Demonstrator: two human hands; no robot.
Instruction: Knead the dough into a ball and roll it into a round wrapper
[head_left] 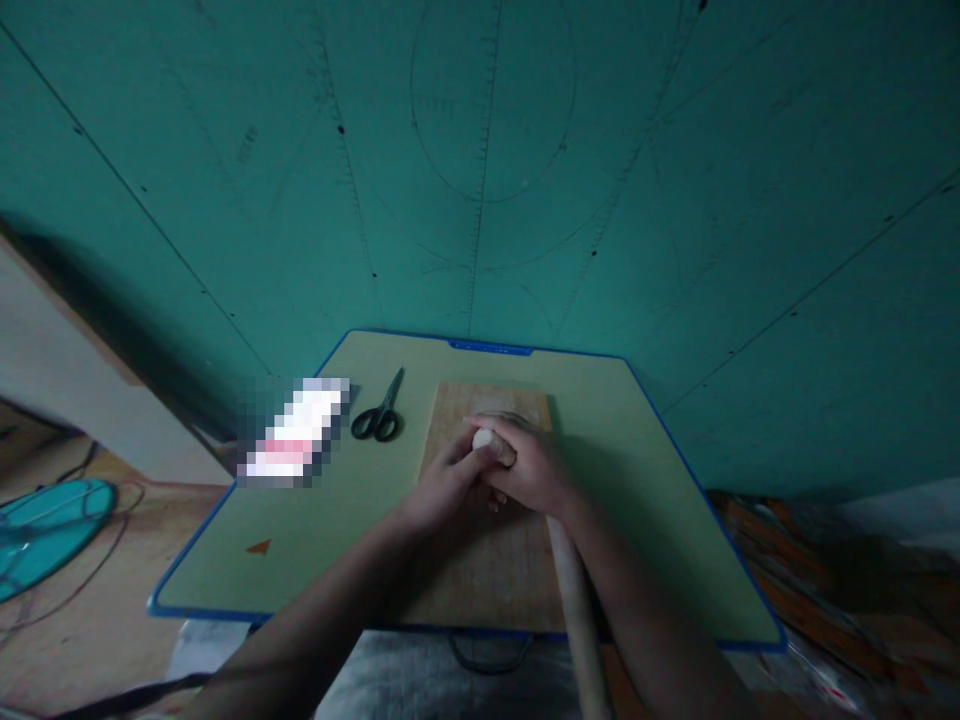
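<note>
Over the wooden board (491, 590), my left hand (457, 470) and my right hand (529, 465) meet with fingers curled around a small pale lump (487, 440). A rounded whitish end of the lump shows between my thumbs and fingers; the rest is covered, and its kind is unclear. Beneath my right wrist lies a long pale wooden stick (574, 600), which slants along the board's right side and past the table's front edge. The hands hide where its far end lies.
The board rests on a pale folding table (637, 480) with a blue rim. Black-handled scissors (384, 408) and a pixelated bright object (300, 430) lie left of it. An orange scrap (259, 547) is near the left front. A green wall (480, 230) stands directly behind.
</note>
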